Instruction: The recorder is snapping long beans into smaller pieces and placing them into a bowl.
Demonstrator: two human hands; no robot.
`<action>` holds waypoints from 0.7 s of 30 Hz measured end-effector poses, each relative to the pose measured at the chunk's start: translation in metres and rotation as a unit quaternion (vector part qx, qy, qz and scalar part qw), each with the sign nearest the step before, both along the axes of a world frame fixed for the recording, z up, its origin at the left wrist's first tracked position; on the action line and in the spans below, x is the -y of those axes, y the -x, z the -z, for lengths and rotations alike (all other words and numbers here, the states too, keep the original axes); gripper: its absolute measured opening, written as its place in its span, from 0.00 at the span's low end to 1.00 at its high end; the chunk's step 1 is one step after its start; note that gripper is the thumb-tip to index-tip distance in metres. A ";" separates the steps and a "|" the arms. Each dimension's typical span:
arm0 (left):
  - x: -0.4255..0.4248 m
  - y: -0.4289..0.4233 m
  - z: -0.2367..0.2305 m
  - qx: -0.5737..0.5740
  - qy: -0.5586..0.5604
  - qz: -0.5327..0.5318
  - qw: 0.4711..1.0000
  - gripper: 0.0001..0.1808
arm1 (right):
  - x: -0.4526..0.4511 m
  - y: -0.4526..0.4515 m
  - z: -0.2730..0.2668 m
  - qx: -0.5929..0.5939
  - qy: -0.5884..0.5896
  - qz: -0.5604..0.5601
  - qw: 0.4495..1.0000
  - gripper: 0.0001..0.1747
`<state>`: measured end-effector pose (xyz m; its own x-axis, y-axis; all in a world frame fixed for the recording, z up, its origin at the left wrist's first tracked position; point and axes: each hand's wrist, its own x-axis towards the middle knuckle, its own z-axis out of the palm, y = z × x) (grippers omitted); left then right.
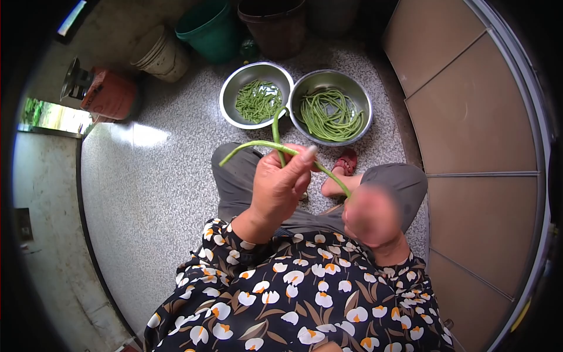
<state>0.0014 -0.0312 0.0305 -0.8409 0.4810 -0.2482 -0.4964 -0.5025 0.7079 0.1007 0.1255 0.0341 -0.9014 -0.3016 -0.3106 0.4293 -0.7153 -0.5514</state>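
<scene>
A long green bean (pixel 259 144) stretches between my two hands above my lap. My left hand (pixel 279 187) pinches it with thumb and fingers, and a curved length (pixel 276 130) rises past the fingers toward the bowls. Whether that length belongs to the same bean, I cannot tell. At the bean's other end, my right hand (pixel 374 215) is closed around it; that hand is blurred. On the floor ahead, a metal bowl (pixel 231 88) at left holds short bean pieces (pixel 257 103). Beside it, a second metal bowl (pixel 325 79) contains long whole beans (pixel 332 121).
Brown panels (pixel 475 119) stand along the right side. Behind the bowls are a green bucket (pixel 211 35), a dark bucket (pixel 275 31) and stacked pale buckets (pixel 160 57). A scale (pixel 77 81) and an orange-red container (pixel 110 94) stand at left on the speckled floor (pixel 145 185).
</scene>
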 end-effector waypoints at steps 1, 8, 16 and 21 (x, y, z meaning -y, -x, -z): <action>0.000 0.001 0.001 0.000 -0.001 0.001 1.000 0.06 | -0.001 -0.001 0.003 -0.021 0.033 0.031 0.999 0.14; 0.003 0.003 -0.003 0.006 -0.013 -0.035 0.999 0.06 | -0.038 0.013 0.001 -0.089 0.228 0.315 0.917 0.12; 0.000 -0.003 -0.005 -0.013 0.014 0.043 0.999 0.05 | -0.017 0.012 -0.001 0.080 0.123 0.092 0.985 0.12; -0.002 0.000 -0.006 -0.029 0.040 0.056 0.997 0.05 | -0.003 0.004 0.002 0.042 0.053 -0.008 0.998 0.18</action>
<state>0.0010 -0.0292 0.0363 -0.7965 0.5539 -0.2424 -0.5038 -0.3865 0.7726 0.0970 0.1288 0.0317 -0.8687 -0.3504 -0.3501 0.4822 -0.7601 -0.4356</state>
